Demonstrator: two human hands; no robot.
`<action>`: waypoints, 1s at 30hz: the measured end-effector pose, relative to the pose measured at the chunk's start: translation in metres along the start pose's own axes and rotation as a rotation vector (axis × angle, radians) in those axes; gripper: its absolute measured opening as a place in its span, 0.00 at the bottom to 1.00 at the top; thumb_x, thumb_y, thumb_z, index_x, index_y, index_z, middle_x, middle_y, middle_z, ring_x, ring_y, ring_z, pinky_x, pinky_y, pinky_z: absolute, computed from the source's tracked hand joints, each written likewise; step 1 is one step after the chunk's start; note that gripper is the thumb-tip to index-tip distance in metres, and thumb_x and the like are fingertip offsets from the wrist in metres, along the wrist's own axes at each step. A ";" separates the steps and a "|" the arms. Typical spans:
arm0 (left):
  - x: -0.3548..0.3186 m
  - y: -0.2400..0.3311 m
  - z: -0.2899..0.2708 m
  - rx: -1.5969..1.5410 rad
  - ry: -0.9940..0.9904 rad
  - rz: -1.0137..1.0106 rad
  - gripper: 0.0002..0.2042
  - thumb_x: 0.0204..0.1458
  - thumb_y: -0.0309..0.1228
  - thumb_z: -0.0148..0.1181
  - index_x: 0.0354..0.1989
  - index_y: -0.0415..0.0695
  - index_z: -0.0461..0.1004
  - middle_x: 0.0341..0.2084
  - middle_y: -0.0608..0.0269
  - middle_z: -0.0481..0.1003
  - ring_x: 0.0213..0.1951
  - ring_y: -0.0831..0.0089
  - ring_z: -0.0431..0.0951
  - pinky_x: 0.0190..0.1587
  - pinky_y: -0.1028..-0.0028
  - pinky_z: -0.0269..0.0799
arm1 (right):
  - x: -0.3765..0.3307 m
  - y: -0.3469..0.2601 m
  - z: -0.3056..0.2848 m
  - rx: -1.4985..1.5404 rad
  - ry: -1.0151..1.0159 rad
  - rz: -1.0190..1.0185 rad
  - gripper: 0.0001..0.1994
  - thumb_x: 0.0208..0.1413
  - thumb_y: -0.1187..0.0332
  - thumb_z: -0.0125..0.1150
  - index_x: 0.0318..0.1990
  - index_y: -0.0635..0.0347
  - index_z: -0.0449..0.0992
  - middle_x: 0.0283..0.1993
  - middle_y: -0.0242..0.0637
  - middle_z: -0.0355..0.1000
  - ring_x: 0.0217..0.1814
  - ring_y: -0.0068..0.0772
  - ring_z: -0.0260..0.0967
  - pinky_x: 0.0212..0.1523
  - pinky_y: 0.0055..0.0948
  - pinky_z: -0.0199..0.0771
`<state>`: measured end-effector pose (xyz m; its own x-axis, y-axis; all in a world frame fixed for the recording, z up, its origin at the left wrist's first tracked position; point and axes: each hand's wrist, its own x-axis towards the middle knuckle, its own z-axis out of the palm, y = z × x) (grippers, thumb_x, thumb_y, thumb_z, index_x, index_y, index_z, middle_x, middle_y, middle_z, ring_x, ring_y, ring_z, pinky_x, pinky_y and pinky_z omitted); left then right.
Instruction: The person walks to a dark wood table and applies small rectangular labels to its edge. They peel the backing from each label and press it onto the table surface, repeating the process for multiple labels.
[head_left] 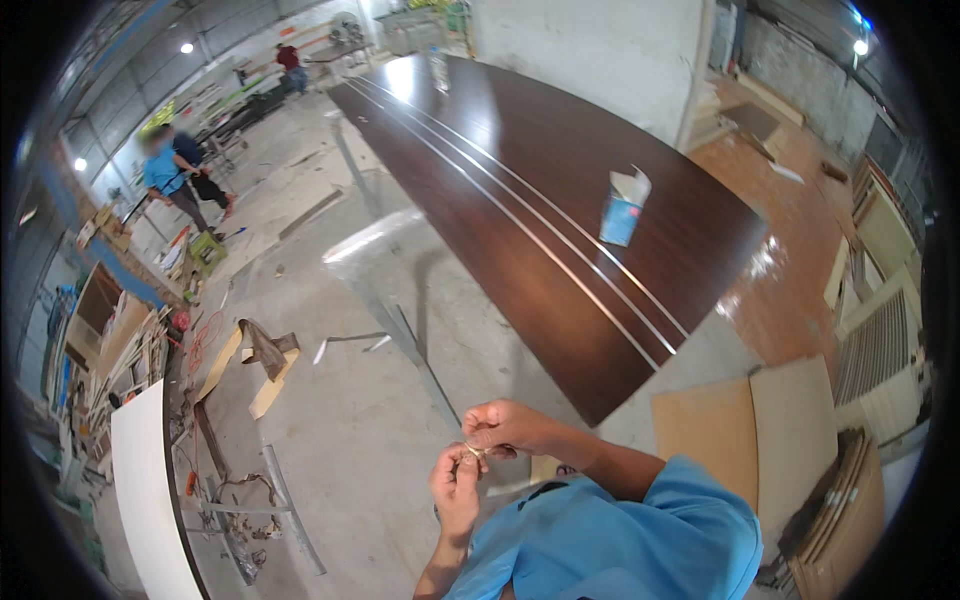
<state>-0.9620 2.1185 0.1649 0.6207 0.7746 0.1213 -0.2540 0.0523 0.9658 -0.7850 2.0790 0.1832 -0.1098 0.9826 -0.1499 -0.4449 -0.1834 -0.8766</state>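
Note:
Close in front of my blue shirt, both hands meet at their fingertips. My left hand [456, 484] is closed in a pinch, thumb uppermost. My right hand [502, 427] comes in from the right and pinches at the same spot. Between the fingers shows a small pale-yellow piece [474, 451], too small to name and mostly hidden. Beyond my hands lies a large dark brown glossy panel [560, 290] with three thin shiny strips along its length. A blue container [622, 218] with a ragged pale top stands on it; neither hand touches the panel.
Metal supports [400, 325] stand left of the panel. Brown scraps [268, 352] and a metal frame [285, 500] lie on the floor. A white panel [145, 490] stands at the left, cardboard sheets [790, 425] at the right. Two people [175, 165] are at the far left.

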 end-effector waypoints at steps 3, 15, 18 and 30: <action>-0.006 -0.003 0.052 -0.011 -0.013 0.025 0.07 0.65 0.27 0.53 0.39 0.36 0.74 0.28 0.65 0.74 0.31 0.80 0.72 0.35 0.79 0.68 | -0.044 -0.005 -0.028 0.117 -0.041 0.004 0.13 0.62 0.61 0.65 0.37 0.58 0.69 0.25 0.27 0.68 0.19 0.13 0.57 0.18 0.19 0.54; -0.014 -0.006 0.138 0.117 -0.126 0.051 0.04 0.61 0.24 0.59 0.37 0.36 0.77 0.29 0.64 0.78 0.32 0.78 0.76 0.35 0.78 0.71 | -0.120 -0.026 -0.086 0.121 -0.102 -0.005 0.11 0.63 0.63 0.65 0.38 0.58 0.70 0.24 0.25 0.66 0.19 0.14 0.58 0.19 0.19 0.57; -0.016 -0.004 0.140 0.145 -0.081 0.020 0.05 0.61 0.25 0.59 0.37 0.36 0.77 0.29 0.65 0.78 0.32 0.79 0.76 0.35 0.77 0.71 | -0.122 -0.042 -0.089 -0.007 -0.058 0.003 0.11 0.61 0.65 0.67 0.37 0.59 0.71 0.23 0.27 0.68 0.18 0.16 0.59 0.19 0.19 0.58; -0.026 0.011 0.159 0.161 -0.048 0.083 0.06 0.63 0.27 0.56 0.39 0.37 0.75 0.31 0.65 0.75 0.33 0.79 0.73 0.36 0.79 0.68 | -0.128 -0.062 -0.084 -0.016 -0.178 -0.026 0.13 0.60 0.60 0.68 0.36 0.58 0.71 0.21 0.25 0.66 0.17 0.14 0.58 0.17 0.18 0.55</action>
<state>-0.8633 1.9986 0.2092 0.6380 0.7412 0.2088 -0.1856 -0.1152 0.9759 -0.6688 1.9673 0.2182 -0.2548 0.9659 -0.0450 -0.4360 -0.1563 -0.8863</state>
